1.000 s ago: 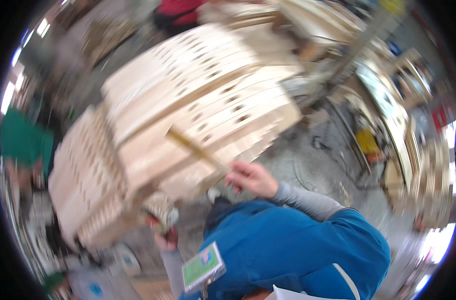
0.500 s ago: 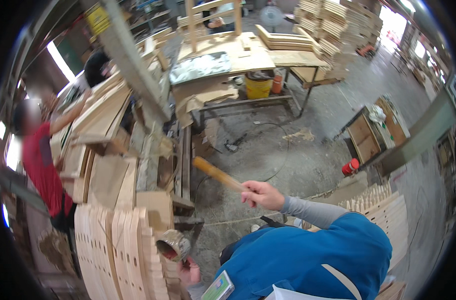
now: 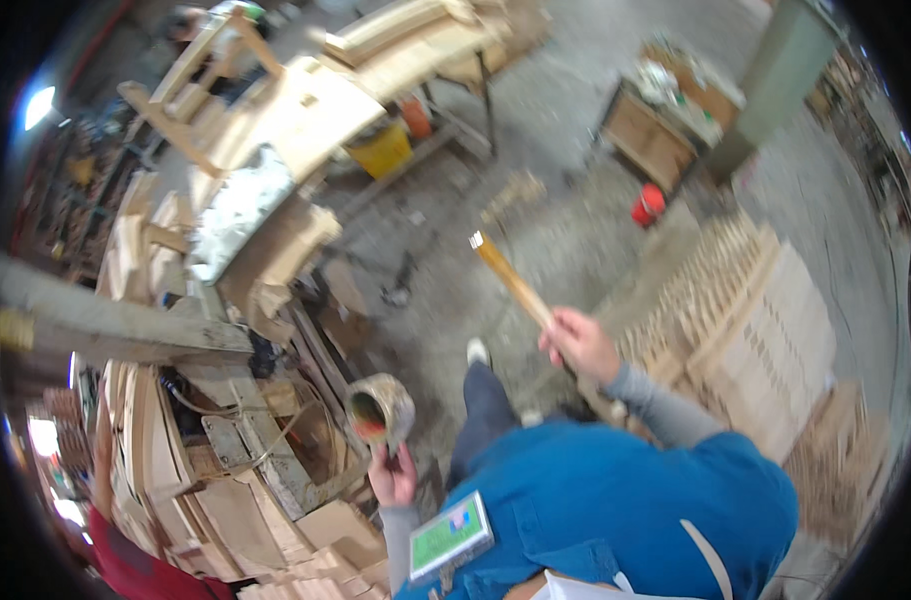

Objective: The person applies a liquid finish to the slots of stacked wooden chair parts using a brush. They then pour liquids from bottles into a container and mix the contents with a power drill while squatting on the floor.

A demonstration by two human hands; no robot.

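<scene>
My right hand [image 3: 581,346] is closed around the lower end of a flat wooden stick [image 3: 514,282], out in front of me over the floor. The stick's upper part is amber-coloured, and a pale patch shows at its tip. Lower and to the left, my left hand [image 3: 392,477] grips a round pot [image 3: 401,403] with a crusted, whitish outside. The pot's mouth is tilted toward the left and shows a reddish and green inside. Pot and stick are well apart.
Stacked wooden parts with pegs [image 3: 690,290] stand at my right. A worktable [image 3: 320,105] holds a wooden frame and a plastic-covered tray [image 3: 243,205]. Beneath is a yellow bucket [image 3: 380,150]. A post [image 3: 125,315] and a co-worker's red sleeve [image 3: 140,560] are at left; a red container [image 3: 648,205] stands on the floor.
The view has swung to the right, bringing the pegged stack into fuller sight. My right hand has tilted the stick more upright. My left hand with the pot now shows clear of the left wooden stack.
</scene>
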